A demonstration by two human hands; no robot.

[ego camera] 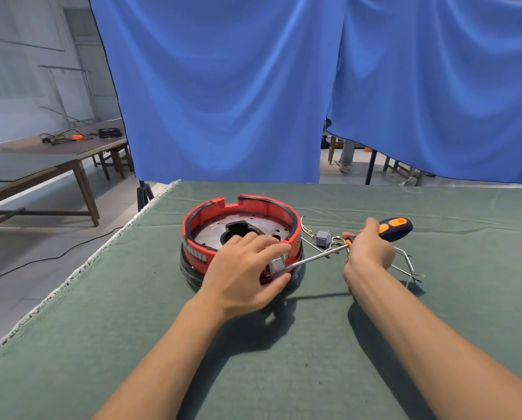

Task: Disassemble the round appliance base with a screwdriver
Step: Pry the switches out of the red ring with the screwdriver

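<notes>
A round red appliance base (205,216) with a metal inner plate and a dark lower ring sits on the green cloth at mid-table. My left hand (247,268) lies over its near right rim, thumb and fingers pinching a small grey block (277,266) on the rim's outer side. My right hand (370,250) grips a screwdriver (394,228) with a dark blue and orange handle. Its metal shaft runs left and down, and the tip meets the rim beside the grey block.
A small grey part (323,238) with loose wires (405,265) lies on the cloth right of the base, partly behind my right hand. The table's left edge (81,265) runs diagonally. Blue curtains hang behind. Wooden tables (56,165) stand at far left.
</notes>
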